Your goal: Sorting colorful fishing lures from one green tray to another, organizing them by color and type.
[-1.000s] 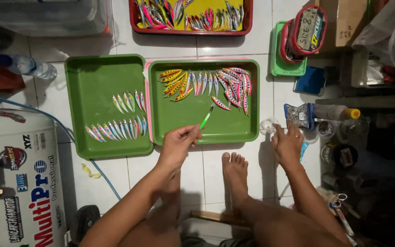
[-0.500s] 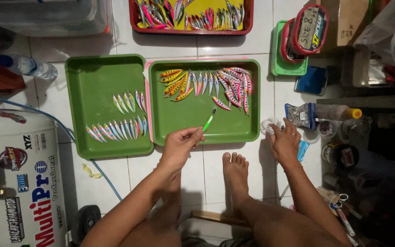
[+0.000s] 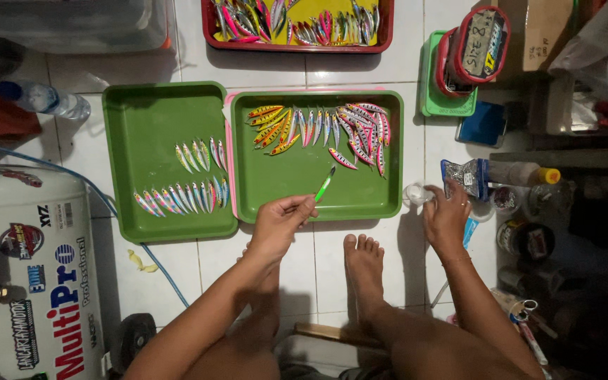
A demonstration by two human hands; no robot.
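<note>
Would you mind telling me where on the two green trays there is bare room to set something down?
The left tray is bare across its upper left, above the lure rows. The right tray is bare below its lure row, beside the left hand holding a green lure. The floor around the right hand is crowded.

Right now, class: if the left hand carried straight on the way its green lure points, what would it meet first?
Probably the pink lure lying apart on the right green tray; the left hand aims its green lure there, though height is unclear.

White tiled floor [image 3: 332, 274], dim cluttered edges
</note>
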